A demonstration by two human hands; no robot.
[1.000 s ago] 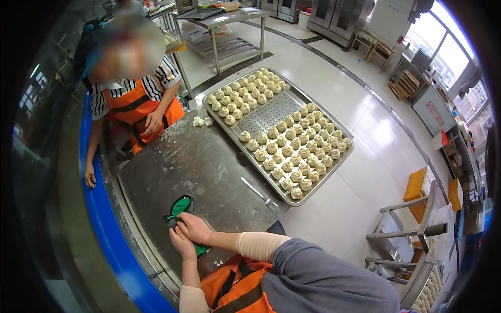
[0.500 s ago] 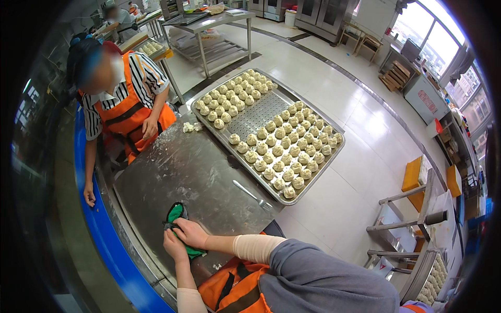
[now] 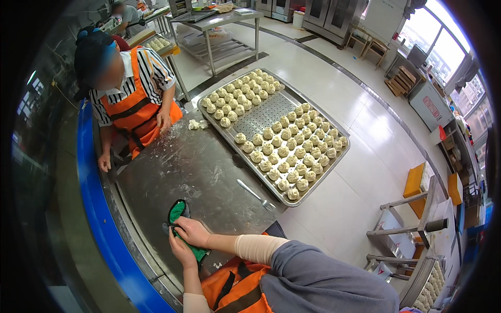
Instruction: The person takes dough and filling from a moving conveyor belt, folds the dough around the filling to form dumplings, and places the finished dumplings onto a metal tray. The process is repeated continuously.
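Over the near left part of the steel table [image 3: 151,182] a green cloth item with dark edging [image 3: 179,209] is bunched between my two hands; its exact kind is hard to make out. My right hand [image 3: 193,232] is closed on the cloth from the right side, knuckles up. Just below and to the left, my left hand [image 3: 182,251] grips the same cloth, with the fingertips of both hands close together. One green end sticks out beyond my fingers, and another part shows under my right wrist. A fork [image 3: 255,195] lies to the right of my hands.
A large perforated metal tray [image 3: 255,116] with rows of pleated buns [image 3: 284,151] rests at the table's far right edge. Dough scraps [image 3: 197,124] lie near its corner. A co-worker in an orange apron [image 3: 138,117] stands at the far left, beside a blue edge [image 3: 102,219].
The view has shifted slightly. The co-worker's lower hand has come in closer to the table's edge. My hands stay on the cloth, whose green upper end now shows more fully.
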